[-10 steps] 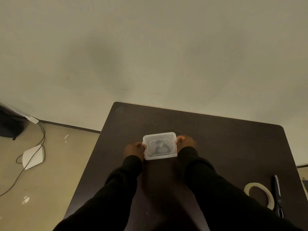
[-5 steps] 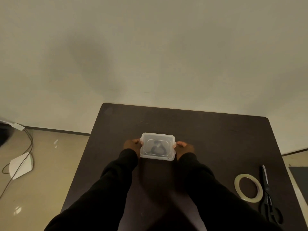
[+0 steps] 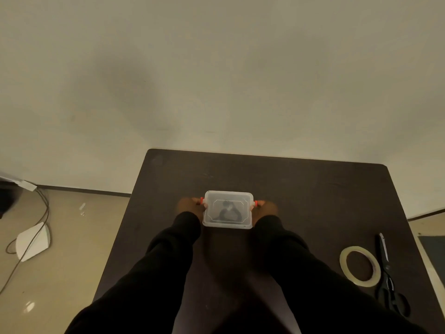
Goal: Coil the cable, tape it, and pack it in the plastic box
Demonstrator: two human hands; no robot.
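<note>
A small clear plastic box point(image 3: 227, 196) with its lid on rests on the dark table point(image 3: 313, 189). A coiled black cable point(image 3: 227, 212) shows through the lid. My left hand point(image 3: 189, 207) grips the box's left side and my right hand point(image 3: 266, 208) grips its right side. Small red clips show at both ends of the box, under my fingertips. A roll of clear tape point(image 3: 360, 265) lies flat at the table's right.
Black scissors point(image 3: 389, 278) lie beside the tape near the table's right edge. A white device point(image 3: 32, 241) with a cable sits on the floor to the left. The wall stands right behind the table's far edge.
The view has shifted, so the box sits squarer in front of me. Both hands stay on the box's ends, and the red clips now show at my fingertips.
</note>
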